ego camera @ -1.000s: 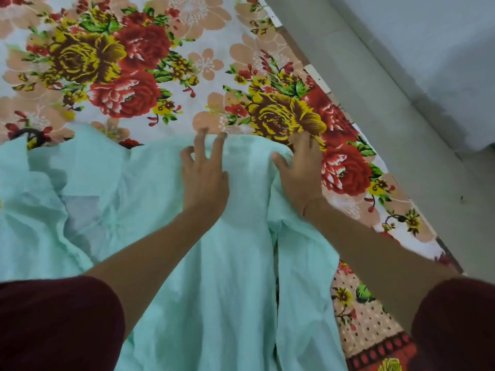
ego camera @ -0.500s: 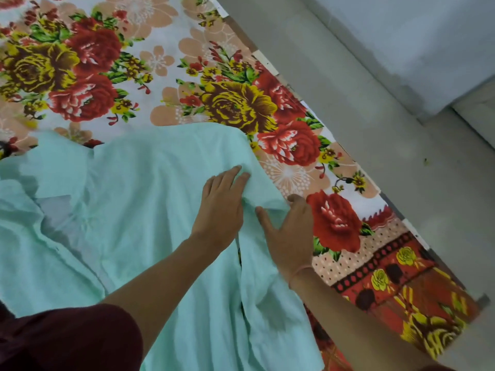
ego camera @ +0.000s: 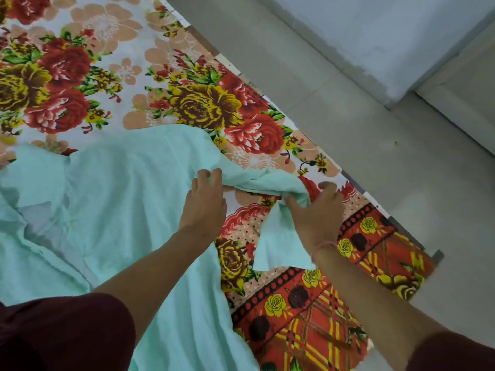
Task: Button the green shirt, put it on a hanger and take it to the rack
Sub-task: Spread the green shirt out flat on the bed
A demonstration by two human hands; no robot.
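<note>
A pale mint-green shirt (ego camera: 112,199) lies spread on a bed covered with a floral sheet (ego camera: 187,103). Its collar and open front placket show at the left. My left hand (ego camera: 205,203) pinches the shirt's cloth near the shoulder, where the sleeve starts. My right hand (ego camera: 318,210) grips the sleeve (ego camera: 278,242), which is drawn out to the right over the sheet, its cuff end hanging loose below my hand. No hanger and no rack are in view.
The bed's right edge (ego camera: 356,180) runs diagonally from top centre to lower right. Beyond it is a grey tiled floor (ego camera: 348,108) and a pale blue wall (ego camera: 401,36) with a corner at the upper right.
Both hands went from pressing flat on the shirt to gripping it. The right hand has pulled the sleeve out to the right. The view has shifted rightward along the bed.
</note>
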